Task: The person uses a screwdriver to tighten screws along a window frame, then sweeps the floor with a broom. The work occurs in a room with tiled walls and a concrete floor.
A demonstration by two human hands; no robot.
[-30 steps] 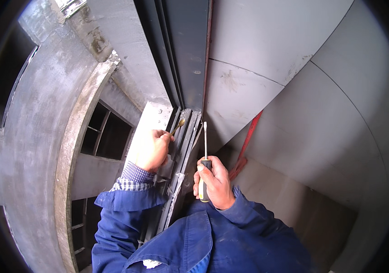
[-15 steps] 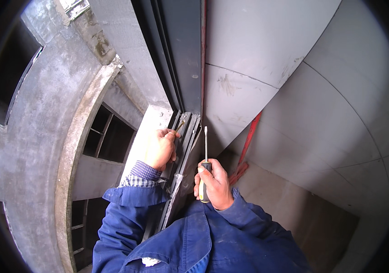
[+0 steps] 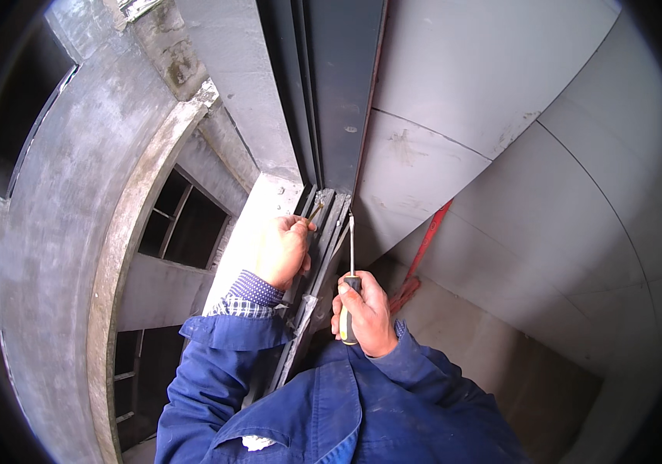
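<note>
Pinched in the fingertips of my left hand [image 3: 283, 251] is a thin brass-coloured rod [image 3: 315, 212], too small to tell whether it is a screw. It slants over the far end of the grooved metal window track [image 3: 314, 267]. My right hand [image 3: 370, 315] is wrapped round the black and yellow handle of a screwdriver [image 3: 351, 255]. Its bare metal shaft points away from me, with the tip beside the right side of the track, near the foot of the dark frame post [image 3: 339, 85]. Whether the tip touches the frame I cannot tell.
Large pale grey panels [image 3: 431, 155] stand on the right, with a red bar [image 3: 428, 243] below their edge. To the left, beyond a white sill [image 3: 263, 203], a drop shows a concrete facade [image 3: 107, 185] with dark window openings.
The view has shifted a little, so the post and panels sit farther right in it. Both hands keep their grips, and the screwdriver tip now appears closer to the foot of the post.
</note>
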